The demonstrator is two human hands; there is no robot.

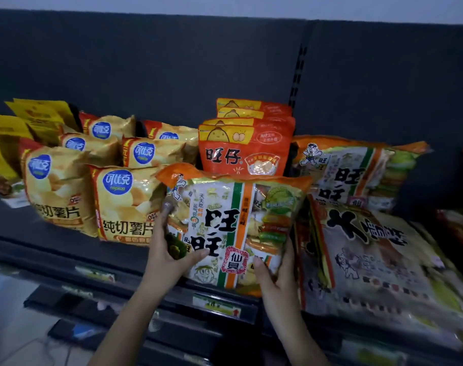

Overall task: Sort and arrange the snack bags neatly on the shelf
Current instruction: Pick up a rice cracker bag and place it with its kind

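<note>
A large rice cracker bag [233, 225] with an orange top and green-orange stripe stands upright at the front of the dark shelf [66, 249]. My left hand [169, 254] grips its lower left edge, thumb across the front. Its lower right corner is held by my right hand [275, 273], thumb on the front. A matching rice cracker bag [357, 173] stands behind on the right. Red snack bags [246, 149] are lined up behind the held bag. A big flat snack bag [370, 257] lies tilted to the right, touching the held bag's right edge.
Several yellow potato chip bags [119, 202] fill the shelf left of centre, with yellow packets [27, 122] at the far left. Price tag strips [214, 305] run along the shelf's front edge. More reddish bags [460, 225] sit at the far right. The dark back panel [172, 64] rises behind.
</note>
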